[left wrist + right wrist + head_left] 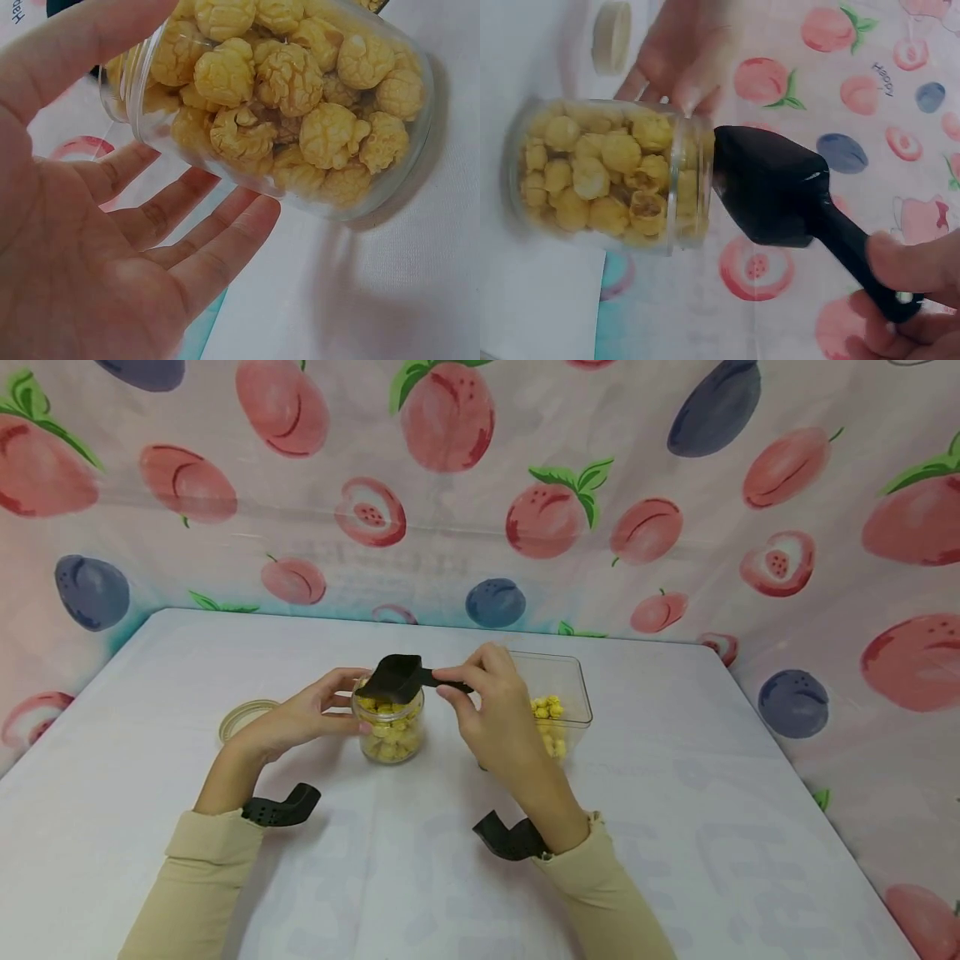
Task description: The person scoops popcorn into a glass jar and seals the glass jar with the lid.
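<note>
A clear glass jar (390, 745) full of yellow popcorn balls (289, 79) stands on the table. My left hand (318, 706) holds it from the left, thumb on the near side and fingers round the far side. A black scoop (397, 678) is tilted over the jar's mouth, its lip right at the rim in the right wrist view. By the handle (855, 251), my right hand (498, 710) grips the scoop between thumb and fingers. The inside of the scoop's bowl is hidden in the right wrist view.
Just right of the right hand is a clear rectangular container (577, 693) with more popcorn (547, 707), partly covered by that hand. A round lid (242, 717) lies behind the left forearm. Fruit-printed cloth (450, 568) hangs behind the white table (420, 868).
</note>
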`<state>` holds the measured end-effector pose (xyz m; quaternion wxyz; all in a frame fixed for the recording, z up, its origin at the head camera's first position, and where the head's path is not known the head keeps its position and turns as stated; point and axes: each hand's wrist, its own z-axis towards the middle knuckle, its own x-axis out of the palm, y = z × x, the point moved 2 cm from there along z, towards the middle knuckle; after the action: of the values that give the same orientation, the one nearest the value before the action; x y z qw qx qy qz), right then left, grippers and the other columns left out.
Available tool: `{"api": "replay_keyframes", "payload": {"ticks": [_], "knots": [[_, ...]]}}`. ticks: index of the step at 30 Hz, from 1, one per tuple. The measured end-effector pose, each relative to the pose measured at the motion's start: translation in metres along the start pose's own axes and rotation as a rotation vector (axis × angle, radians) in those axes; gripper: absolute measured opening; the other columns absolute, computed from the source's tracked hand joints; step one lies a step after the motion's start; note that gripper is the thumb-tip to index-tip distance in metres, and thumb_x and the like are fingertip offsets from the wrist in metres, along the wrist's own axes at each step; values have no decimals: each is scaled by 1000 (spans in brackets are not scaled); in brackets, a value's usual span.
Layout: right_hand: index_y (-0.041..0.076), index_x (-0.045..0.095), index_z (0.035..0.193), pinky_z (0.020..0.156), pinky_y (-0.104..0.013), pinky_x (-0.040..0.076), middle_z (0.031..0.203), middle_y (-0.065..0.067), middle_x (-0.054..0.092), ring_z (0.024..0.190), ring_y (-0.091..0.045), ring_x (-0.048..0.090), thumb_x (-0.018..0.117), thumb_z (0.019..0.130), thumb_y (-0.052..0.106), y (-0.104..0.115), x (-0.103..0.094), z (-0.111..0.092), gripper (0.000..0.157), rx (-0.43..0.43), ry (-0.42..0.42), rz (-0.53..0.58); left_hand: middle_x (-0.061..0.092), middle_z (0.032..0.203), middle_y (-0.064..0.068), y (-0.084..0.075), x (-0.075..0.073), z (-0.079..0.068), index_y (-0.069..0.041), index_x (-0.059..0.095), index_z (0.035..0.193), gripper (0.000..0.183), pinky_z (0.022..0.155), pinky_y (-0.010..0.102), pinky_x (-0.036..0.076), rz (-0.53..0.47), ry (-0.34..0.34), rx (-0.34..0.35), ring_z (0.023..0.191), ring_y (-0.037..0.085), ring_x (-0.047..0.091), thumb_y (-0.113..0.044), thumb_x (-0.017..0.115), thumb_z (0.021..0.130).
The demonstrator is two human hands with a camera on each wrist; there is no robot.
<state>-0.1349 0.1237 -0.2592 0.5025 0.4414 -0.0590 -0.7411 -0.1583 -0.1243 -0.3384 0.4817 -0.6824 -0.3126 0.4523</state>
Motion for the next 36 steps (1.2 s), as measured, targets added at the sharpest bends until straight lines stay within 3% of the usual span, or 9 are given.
{"api": "replay_keyframes", "payload": {"ticks": [5,11,17,23,29,33,36], "knots": [[5,73,96,63,-24,41,79,-4,49,80,-17,45,68,82,4,0,-4,0,15,16,92,-70,38,138,10,0,0,0,-15,32,140,69,103,55,32,-2,5,11,125,33,39,-16,71,82],[4,73,95,63,-26,38,82,-6,52,82,-19,46,69,82,5,0,-22,2,14,-5,55,-77,33,143,10,0,-1,0,-15,31,140,70,104,57,31,-10,9,-15,128,34,36,-18,70,83],[4,73,93,64,-26,37,83,-4,52,84,-18,45,69,82,5,-2,-34,3,13,32,52,-105,31,145,10,-1,-1,0,-15,30,141,70,104,57,31,-8,9,-25,129,35,35,-19,70,83],[4,73,94,64,-26,37,83,-4,51,84,-18,45,70,81,6,-4,-30,5,13,28,84,-110,33,143,11,-2,-2,1,-15,30,141,70,104,56,31,-8,11,-18,129,34,35,-18,70,83],[4,71,103,63,-26,36,83,-6,51,82,-19,44,69,81,6,-5,-31,5,22,16,0,-80,33,143,11,-2,-4,3,-15,30,141,70,105,59,30,-6,15,-18,130,35,34,-18,70,83],[3,66,112,63,-27,38,82,-9,50,82,-20,45,69,82,7,-6,-14,7,31,-2,-53,-42,36,140,12,-2,-6,3,-15,30,141,70,105,58,29,-4,20,-14,129,34,35,-18,70,83],[0,64,116,66,-28,42,84,-9,49,85,-21,45,68,83,6,-5,1,8,34,41,-26,-28,38,139,12,-2,-7,4,-16,30,141,70,105,58,30,-4,21,-14,129,35,35,-18,70,83]]}}
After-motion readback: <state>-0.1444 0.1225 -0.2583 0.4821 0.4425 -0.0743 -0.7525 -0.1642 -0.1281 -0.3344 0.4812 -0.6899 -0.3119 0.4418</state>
